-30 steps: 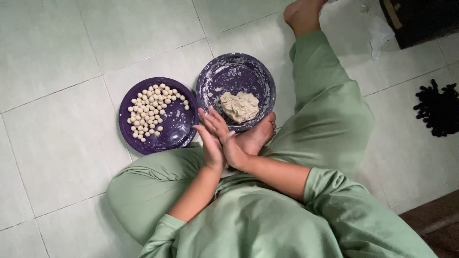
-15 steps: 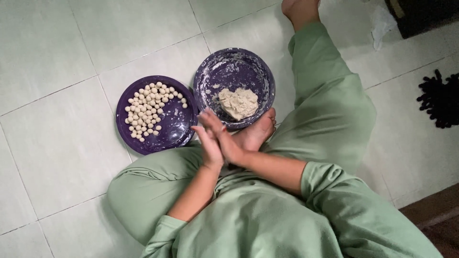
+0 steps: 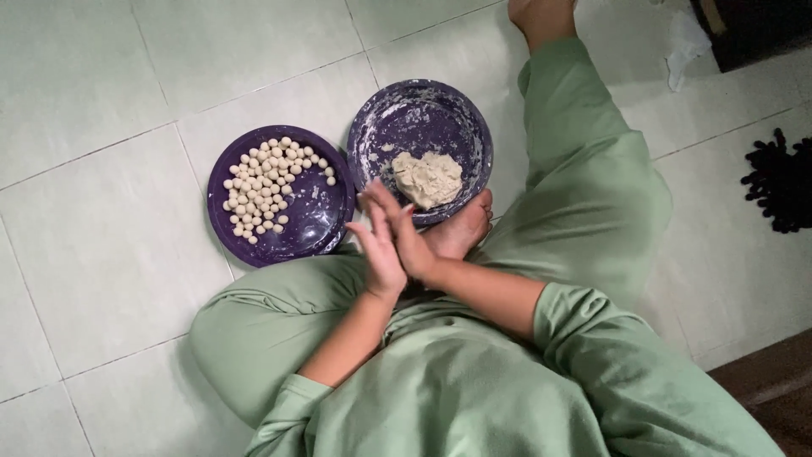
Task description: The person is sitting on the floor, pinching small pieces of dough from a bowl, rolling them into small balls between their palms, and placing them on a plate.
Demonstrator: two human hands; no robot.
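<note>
My left hand [image 3: 379, 256] and my right hand [image 3: 404, 227] are pressed flat together, palm to palm, fingers stretched out, just above my bare foot [image 3: 461, 233]. Anything between the palms is hidden. Just beyond the fingertips stands a purple bowl [image 3: 385, 118] dusted with flour, holding a lump of pale dough [image 3: 428, 178]. To its left, a purple plate [image 3: 317, 228] carries several small dough balls [image 3: 266, 186].
I sit on a pale green tiled floor [image 3: 110, 211] in green clothes, with my knee [image 3: 245, 338] bent to the left and one leg [image 3: 584, 144] stretched past the bowl. A dark shaggy mat [image 3: 782, 178] lies at the right, and white paper [image 3: 685, 46] at the top right.
My palms have slid slightly against each other while staying pressed together. The bowl, the plate and the dough have not moved.
</note>
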